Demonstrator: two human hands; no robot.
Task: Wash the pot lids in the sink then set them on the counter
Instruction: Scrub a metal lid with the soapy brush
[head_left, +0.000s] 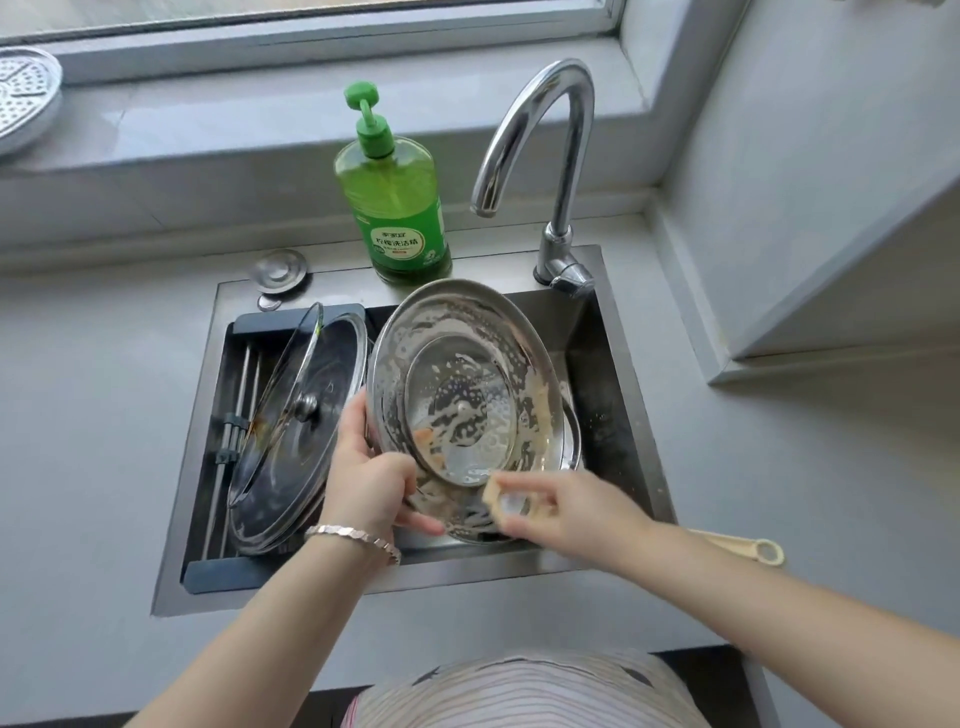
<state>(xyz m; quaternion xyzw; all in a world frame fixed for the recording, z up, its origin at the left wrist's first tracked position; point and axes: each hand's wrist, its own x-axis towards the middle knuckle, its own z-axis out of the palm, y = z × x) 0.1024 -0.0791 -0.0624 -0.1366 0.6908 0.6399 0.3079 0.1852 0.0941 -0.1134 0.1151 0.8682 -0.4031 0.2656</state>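
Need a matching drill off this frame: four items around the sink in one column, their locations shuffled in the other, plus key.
Column A
1. soapy steel lid
2. glass lid
3. green dish soap bottle
4. perforated steamer tray

Column B
a. on the windowsill, far left
b. leaning in the drain rack at the left of the sink
c. held by the left hand, with the right hand pressing a sponge to it
d. standing on the sink's back rim beside the faucet

Pairs: 1-c, 2-b, 3-d, 4-a
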